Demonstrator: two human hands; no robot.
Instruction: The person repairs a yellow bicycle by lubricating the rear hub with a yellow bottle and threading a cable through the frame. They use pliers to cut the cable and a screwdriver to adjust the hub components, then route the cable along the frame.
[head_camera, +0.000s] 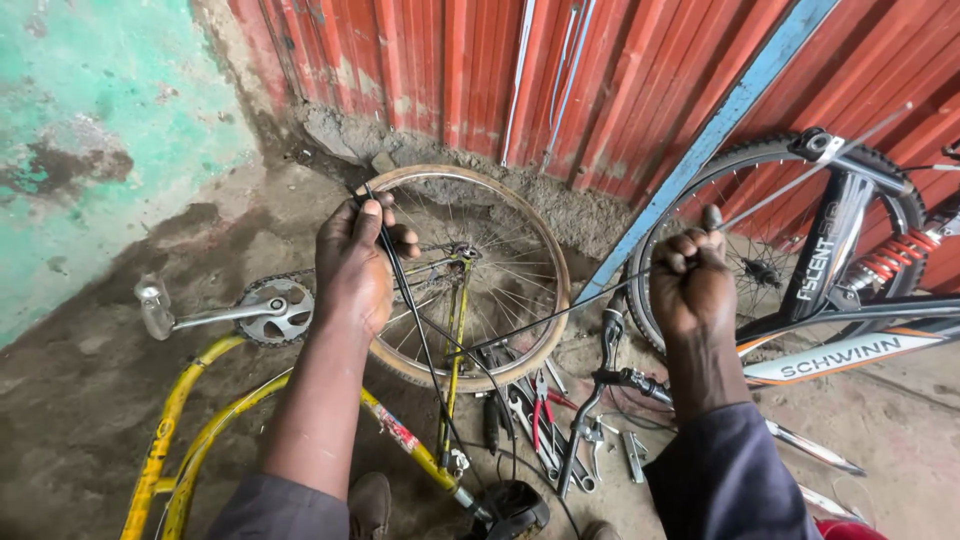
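Left hand (355, 262) raised at the end of a bare forearm, back of the hand toward the camera, fingers curled tight around a thin black cable housing (420, 340) near its upper end, just in front of the rim. Below the grip, cable housing running down and rightward across the spokes toward the ground. Farther left, on the dirt floor, a silver crank arm with pedal and toothed chainring (240, 310), attached to an upturned yellow bicycle frame (190, 440) lying low. Behind the left hand, a bare tyreless metal wheel rim with thin spokes (520, 240), upright between the yellow stays. Between the two arms, on the ground, a scatter of hand tools with red-handled pliers (540, 410) among them. From the housing, a thin bare steel inner wire (570, 305) stretched taut, rising rightward to the right fist and past it. Right hand (692, 280) lifted to the same height, dark sleeve at the forearm, clenched into a fist on that wire, thumb up. Beyond it, a second bicycle with a black knobbly tyre (770, 150) and red coil spring (895, 255), leaning near the red corrugated metal wall (450, 60).
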